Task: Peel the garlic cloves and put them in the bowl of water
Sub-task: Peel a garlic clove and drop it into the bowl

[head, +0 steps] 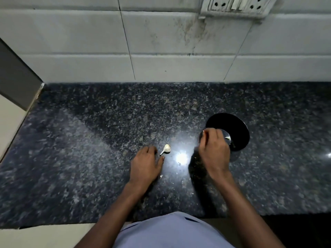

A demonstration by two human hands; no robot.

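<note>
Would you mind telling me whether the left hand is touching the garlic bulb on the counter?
Apart. In the head view, dark counter shows between the left hand and the garlic bulb, though the gap is narrow.

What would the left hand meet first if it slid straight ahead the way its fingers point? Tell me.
Probably the garlic piece: it lies on the counter just beyond the left hand fingertips, slightly to their right. Past it, bare counter up to the tiled wall.
</note>
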